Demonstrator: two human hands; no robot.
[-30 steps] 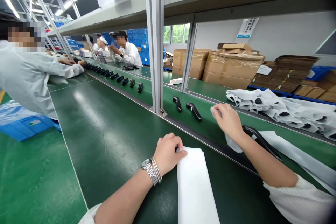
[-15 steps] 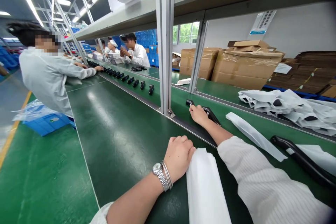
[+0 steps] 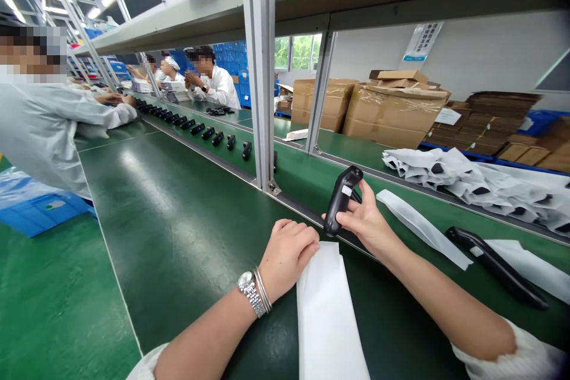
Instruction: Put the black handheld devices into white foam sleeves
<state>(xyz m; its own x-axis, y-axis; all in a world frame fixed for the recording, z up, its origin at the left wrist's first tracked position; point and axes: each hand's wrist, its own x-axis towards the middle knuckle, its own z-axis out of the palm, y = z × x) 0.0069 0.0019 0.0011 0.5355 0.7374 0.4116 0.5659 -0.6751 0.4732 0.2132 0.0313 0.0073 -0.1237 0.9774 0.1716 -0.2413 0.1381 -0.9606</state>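
Observation:
My left hand (image 3: 289, 255), with a watch and bangles at the wrist, has its fingers curled on the top end of a long white sleeve (image 3: 330, 320) lying on the green worktable (image 3: 191, 249). Just to its right, my right hand (image 3: 369, 214) holds up a black curved handle (image 3: 341, 199) with a small white label, gripped between thumb and fingers. Its far side is hidden. Another white sleeve (image 3: 423, 228) lies flat on the belt beyond my right forearm. Farther right rests a longer black handle (image 3: 499, 267) beside a further white sleeve (image 3: 534, 267).
A metal post (image 3: 260, 71) rises from the rail ahead, under an overhead shelf (image 3: 191, 18). Several black pieces (image 3: 217, 138) line the belt. Wrapped white sleeves (image 3: 481, 184) are heaped at the right, before cardboard boxes (image 3: 392, 113). A co-worker (image 3: 40, 124) stands at the left.
My right hand has lifted the black handle off the belt and brought it nearer, beside my left hand. My left hand stays on the white sleeve. The view has shifted right.

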